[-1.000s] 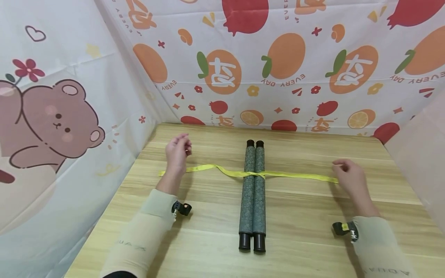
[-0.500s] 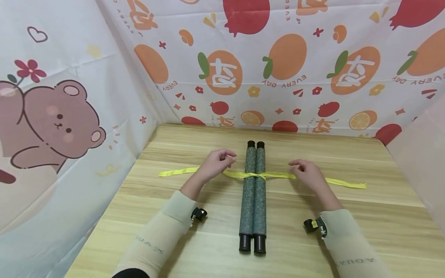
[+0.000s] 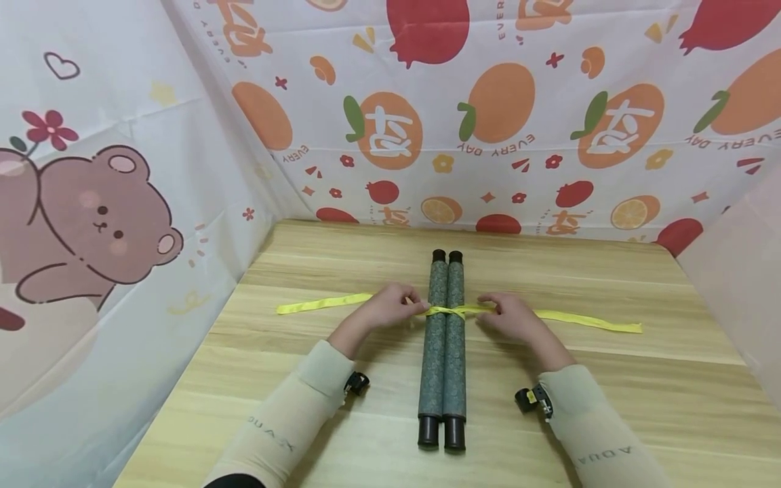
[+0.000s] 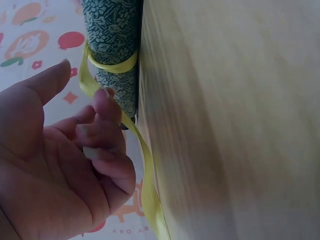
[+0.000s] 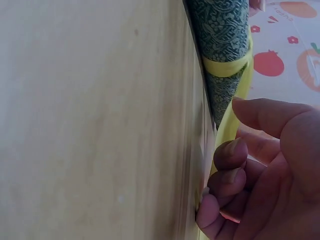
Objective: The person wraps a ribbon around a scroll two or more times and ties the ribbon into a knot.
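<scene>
A scroll [image 3: 434,369] in green patterned cloth, rolled into two parallel rolls with dark end knobs, lies on the wooden table. A yellow ribbon [image 3: 586,319] wraps round both rolls and crosses over itself on top, its tails stretching to either side. My left hand [image 3: 390,306] is at the scroll's left side, fingertips right by the ribbon. In the left wrist view its thumb stays apart from the loosely bent fingers, the ribbon passing behind them. On the other side, my right hand [image 3: 514,317] reaches to the right tail, thumb and bent fingers apart in the right wrist view.
A white cloth printed with fruit [image 3: 504,102] hangs behind the table [image 3: 342,257]. Another cloth with a bear [image 3: 104,203] hangs on the left. Small black cameras are strapped at both sleeve cuffs.
Both hands have moved inward, from near the ribbon's outer ends to beside the scroll. The right hand has let go of the right tail's end, which now lies on the table.
</scene>
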A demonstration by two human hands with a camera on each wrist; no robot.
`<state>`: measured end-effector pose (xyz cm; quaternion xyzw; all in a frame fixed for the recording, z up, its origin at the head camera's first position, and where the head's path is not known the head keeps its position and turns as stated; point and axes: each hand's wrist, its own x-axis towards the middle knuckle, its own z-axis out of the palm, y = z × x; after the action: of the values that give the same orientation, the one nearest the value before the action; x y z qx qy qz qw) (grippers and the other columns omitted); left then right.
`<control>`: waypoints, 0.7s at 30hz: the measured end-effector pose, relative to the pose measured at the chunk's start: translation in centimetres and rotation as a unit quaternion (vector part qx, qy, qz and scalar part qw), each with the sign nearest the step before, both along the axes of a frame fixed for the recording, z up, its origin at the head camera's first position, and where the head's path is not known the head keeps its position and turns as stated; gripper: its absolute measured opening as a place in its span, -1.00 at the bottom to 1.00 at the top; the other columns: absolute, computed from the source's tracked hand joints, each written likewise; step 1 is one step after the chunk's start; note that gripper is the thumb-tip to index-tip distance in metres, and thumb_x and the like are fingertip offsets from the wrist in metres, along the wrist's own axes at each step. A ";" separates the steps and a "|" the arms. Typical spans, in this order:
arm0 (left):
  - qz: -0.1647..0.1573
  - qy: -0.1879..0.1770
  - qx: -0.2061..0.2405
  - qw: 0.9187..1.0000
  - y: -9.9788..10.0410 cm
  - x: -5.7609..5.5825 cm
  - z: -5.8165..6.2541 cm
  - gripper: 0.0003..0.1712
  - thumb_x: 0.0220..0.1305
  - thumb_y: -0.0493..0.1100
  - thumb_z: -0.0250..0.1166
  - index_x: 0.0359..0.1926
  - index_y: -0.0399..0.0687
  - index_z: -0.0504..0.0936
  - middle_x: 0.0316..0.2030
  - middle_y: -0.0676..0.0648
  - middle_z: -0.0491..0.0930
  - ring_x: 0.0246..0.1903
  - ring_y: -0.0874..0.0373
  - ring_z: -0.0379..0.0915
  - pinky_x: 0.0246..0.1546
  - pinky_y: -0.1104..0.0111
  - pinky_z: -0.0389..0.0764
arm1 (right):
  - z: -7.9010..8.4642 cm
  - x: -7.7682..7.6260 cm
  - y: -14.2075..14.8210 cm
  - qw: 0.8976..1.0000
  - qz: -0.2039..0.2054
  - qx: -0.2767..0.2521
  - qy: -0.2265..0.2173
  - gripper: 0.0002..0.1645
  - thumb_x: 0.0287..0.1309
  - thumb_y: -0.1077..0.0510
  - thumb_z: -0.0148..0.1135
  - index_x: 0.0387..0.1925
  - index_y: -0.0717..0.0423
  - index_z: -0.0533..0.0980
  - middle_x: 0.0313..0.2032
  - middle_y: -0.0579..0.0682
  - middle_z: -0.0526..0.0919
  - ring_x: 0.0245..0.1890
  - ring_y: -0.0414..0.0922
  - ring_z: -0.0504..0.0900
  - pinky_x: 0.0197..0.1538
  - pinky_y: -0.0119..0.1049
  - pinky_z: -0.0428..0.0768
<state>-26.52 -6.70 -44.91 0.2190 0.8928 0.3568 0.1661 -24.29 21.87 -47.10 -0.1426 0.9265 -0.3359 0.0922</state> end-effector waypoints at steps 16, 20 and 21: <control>0.065 -0.001 -0.011 0.998 -0.8 0.5 1.5 -0.52 0.12 0.27 0.27 -0.60 0.02 0.46 -0.67 0.08 0.34 -0.66 0.21 0.20 -0.62 0.38 0.29 | -0.4 0.1 -0.4 0.999 -0.026 0.021 -0.019 -0.62 0.10 0.01 0.29 -0.08 0.13 0.55 -0.57 -0.02 0.44 -0.61 -0.15 0.34 -0.53 -0.29 0.34; 0.064 -0.005 0.022 0.998 -0.8 0.5 2.1 -0.52 0.11 0.24 0.31 -0.61 -0.01 0.43 -0.68 0.07 0.28 -0.66 0.21 0.15 -0.61 0.38 0.27 | -0.4 0.2 -0.3 0.999 -0.030 0.022 -0.016 -0.70 0.08 0.02 0.31 -0.19 0.09 0.56 -0.60 -0.03 0.43 -0.63 -0.15 0.32 -0.54 -0.28 0.34; 0.064 -0.006 0.035 0.997 -0.8 0.5 2.2 -0.54 0.11 0.21 0.31 -0.60 -0.02 0.43 -0.68 0.07 0.28 -0.65 0.21 0.16 -0.60 0.38 0.27 | -0.4 0.2 -0.3 0.999 -0.030 0.021 -0.017 -0.72 0.08 0.02 0.31 -0.21 0.09 0.56 -0.61 -0.03 0.43 -0.64 -0.15 0.32 -0.54 -0.28 0.34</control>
<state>-26.02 -7.48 -42.75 0.1651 0.8910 0.3988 0.1409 -24.11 21.54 -47.52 -0.1071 0.9357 -0.3209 0.1004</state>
